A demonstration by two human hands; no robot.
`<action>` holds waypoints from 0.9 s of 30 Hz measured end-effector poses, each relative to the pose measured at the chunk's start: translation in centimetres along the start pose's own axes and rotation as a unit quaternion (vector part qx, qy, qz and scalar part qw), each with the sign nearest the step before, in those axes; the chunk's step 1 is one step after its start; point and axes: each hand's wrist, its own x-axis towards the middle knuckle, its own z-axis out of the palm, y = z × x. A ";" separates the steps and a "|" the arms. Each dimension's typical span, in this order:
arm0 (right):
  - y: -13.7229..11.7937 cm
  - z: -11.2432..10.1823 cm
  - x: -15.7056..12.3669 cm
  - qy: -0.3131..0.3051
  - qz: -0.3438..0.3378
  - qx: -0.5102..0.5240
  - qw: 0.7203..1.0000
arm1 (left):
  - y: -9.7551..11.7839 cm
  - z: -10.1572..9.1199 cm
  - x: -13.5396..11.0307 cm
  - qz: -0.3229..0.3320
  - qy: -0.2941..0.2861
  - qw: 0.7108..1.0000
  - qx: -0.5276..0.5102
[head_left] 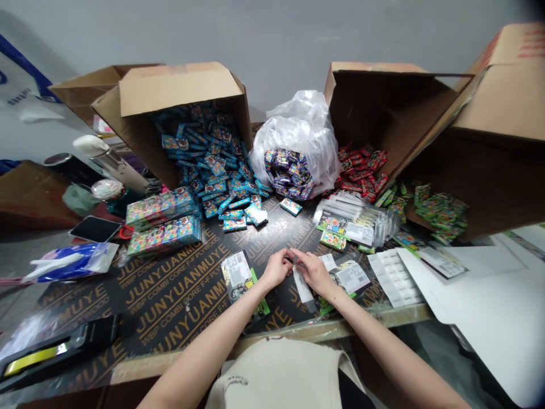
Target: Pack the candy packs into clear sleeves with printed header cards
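My left hand point(276, 268) and my right hand point(312, 270) meet over the dark plywood tabletop point(179, 295), fingertips pinched together on a small clear packet point(301, 282) with a white strip that hangs down between them. A printed packet point(238, 275) with a green edge lies just left of my left hand. More flat clear packets with printed cards point(351, 277) lie to the right of my right hand.
A tipped carton spills blue packs point(217, 165), a clear bag point(298, 136) holds purple packs, a second carton has red packs point(361, 170), a third has green packs point(443, 213). Stacked colourful boxes point(164, 221), a phone point(94, 228), bottles point(114, 162), white sheets point(481, 295) surround.
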 end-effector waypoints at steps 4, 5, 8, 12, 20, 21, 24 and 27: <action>-0.1 -0.2 -0.2 0.002 -0.012 0.009 1.000 | 0.1 -0.2 -0.1 0.008 0.006 1.000 0.007; -0.2 -0.2 -0.3 -0.001 -0.013 0.015 1.000 | 0.1 -0.3 -0.1 0.010 0.008 1.000 0.011; -0.3 -0.1 -0.4 0.000 0.015 0.071 0.997 | 0.3 0.1 -0.2 0.014 0.022 0.999 0.029; 0.1 0.0 -0.8 0.063 0.121 0.226 0.965 | 1.3 0.5 -0.9 0.014 0.054 0.997 0.058; 0.3 -0.5 -0.1 0.083 0.172 0.354 0.916 | 0.5 -11.0 -4.6 -0.007 0.231 0.959 0.164; -0.1 -0.7 0.3 0.084 0.168 0.357 0.915 | 0.1 -12.4 -5.2 -0.014 0.229 0.958 0.173; -2.2 -1.5 2.5 0.085 0.142 0.367 0.916 | -0.1 -14.5 -6.8 -0.009 0.193 0.965 0.180; -5.4 -2.4 5.5 0.056 0.111 0.405 0.906 | 1.4 -13.9 -7.8 0.032 0.160 0.972 0.168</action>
